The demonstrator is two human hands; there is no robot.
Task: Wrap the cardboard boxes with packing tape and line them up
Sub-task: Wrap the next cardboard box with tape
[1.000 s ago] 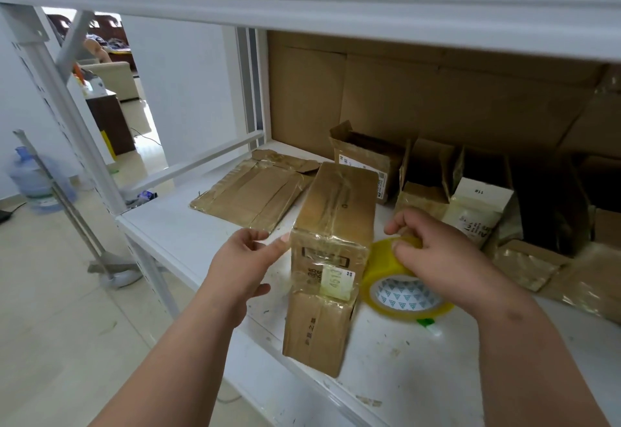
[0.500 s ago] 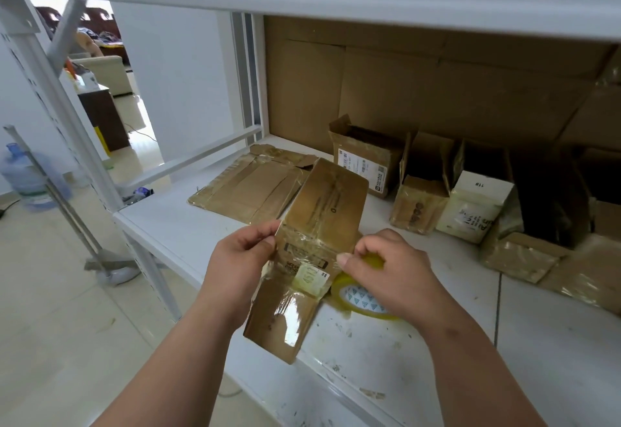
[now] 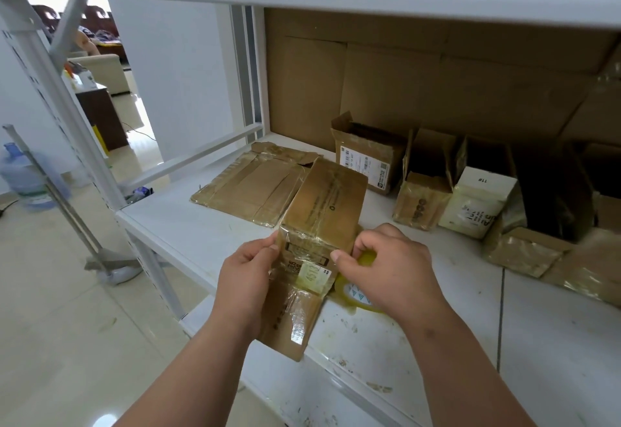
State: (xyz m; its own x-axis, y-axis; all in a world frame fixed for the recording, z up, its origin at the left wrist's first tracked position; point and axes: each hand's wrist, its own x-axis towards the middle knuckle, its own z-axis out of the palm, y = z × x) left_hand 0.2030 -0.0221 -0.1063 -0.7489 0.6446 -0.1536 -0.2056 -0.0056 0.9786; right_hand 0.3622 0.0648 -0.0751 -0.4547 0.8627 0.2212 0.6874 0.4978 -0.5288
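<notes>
Centre of the frame, the taped cardboard box [image 3: 317,245] sits tilted over the front edge of the white shelf [image 3: 188,225]. Left hand [image 3: 247,279] grips its left side, fingers curled round the edge. Right hand [image 3: 389,268] pinches the box's right edge, with the yellow tape roll [image 3: 356,295] under it. Open boxes [image 3: 423,198] line up at upper right

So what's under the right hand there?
Under the right hand lies a yellow tape roll on the white shelf, beside the box. Most of the roll is covered.
</notes>
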